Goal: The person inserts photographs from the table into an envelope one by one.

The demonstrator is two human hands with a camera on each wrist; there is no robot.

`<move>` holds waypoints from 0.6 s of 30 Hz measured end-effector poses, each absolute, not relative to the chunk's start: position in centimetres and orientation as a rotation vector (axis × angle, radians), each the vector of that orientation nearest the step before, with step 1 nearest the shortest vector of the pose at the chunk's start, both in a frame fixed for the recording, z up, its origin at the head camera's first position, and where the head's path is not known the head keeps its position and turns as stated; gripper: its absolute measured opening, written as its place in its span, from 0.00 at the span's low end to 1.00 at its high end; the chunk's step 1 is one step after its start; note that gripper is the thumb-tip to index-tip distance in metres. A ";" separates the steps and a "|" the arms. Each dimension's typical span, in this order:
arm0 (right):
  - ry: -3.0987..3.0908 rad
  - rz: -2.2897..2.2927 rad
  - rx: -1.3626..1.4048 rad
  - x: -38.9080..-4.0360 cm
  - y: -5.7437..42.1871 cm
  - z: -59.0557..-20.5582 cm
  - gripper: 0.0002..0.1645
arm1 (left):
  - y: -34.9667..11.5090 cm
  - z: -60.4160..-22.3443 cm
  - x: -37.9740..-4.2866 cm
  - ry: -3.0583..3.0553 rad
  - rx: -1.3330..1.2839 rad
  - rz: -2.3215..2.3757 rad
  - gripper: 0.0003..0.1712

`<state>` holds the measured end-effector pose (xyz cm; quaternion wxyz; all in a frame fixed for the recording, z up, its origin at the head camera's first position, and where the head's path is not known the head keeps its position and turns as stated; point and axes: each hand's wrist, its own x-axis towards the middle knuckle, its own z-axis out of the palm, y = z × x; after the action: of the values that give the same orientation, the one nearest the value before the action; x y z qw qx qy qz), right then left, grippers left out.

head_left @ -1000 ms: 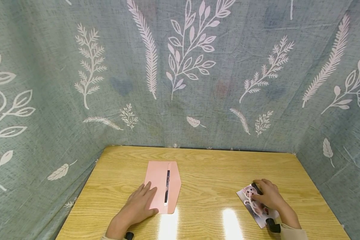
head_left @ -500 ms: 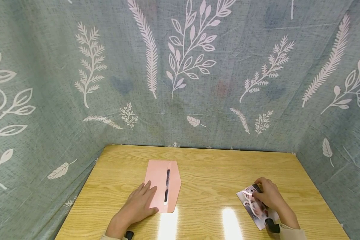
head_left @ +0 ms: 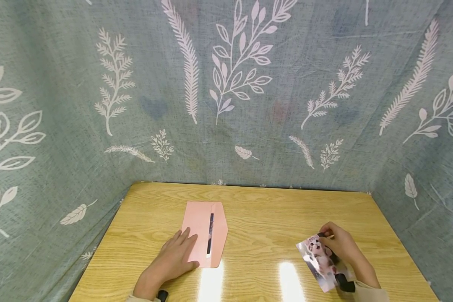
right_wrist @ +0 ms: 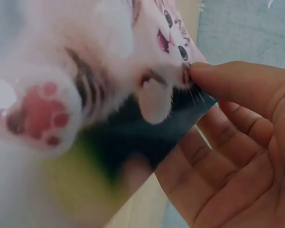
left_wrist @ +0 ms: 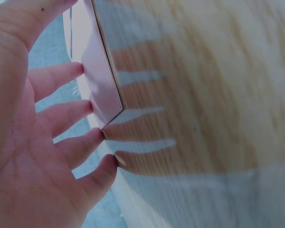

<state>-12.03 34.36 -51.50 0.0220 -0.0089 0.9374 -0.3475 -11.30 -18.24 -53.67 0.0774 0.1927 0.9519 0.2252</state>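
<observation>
A pink envelope (head_left: 194,214) lies on the left half of the table with its pointed flap unfolded to the right. Through its opening shows a strip of a dark picture with a white edge (head_left: 210,235). My left hand (head_left: 171,256) rests on the envelope's lower left with fingers spread; the left wrist view has the fingertips at the envelope's edge (left_wrist: 97,80). On the right, my right hand (head_left: 341,245) pinches a glossy kitten photo (head_left: 317,258) by its upper right corner. Thumb on the printed face, fingers behind, as the right wrist view shows. The photo looks tilted up from the table.
The wooden table (head_left: 256,218) lies between the two hands, with bright light reflections near its front. A grey-green curtain (head_left: 143,84) with white leaf patterns hangs around the back and both sides.
The right hand has taken the kitten photo by its corner, and the photo now tilts up with more of the kitten showing. The left hand and envelope have stayed put.
</observation>
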 end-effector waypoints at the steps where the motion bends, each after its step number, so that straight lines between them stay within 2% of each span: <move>1: 2.908 -1.089 -0.029 -12.1 34.4 -51.6 0.10 | -18.2 -53.7 -11.3 2.849 0.576 0.676 0.47; 9: 2.835 -1.373 0.038 -12.3 33.9 -51.3 0.14 | -18.2 -53.6 -11.3 2.845 0.582 0.661 0.47; 18: 2.608 -1.677 0.206 -12.5 33.0 -50.9 0.22 | -18.2 -53.7 -11.4 2.844 0.591 0.646 0.47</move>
<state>-12.53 32.95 -50.89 0.0168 0.0662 0.8392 -0.5396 -11.37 -18.21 -53.69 0.0830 0.1979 0.9524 0.2165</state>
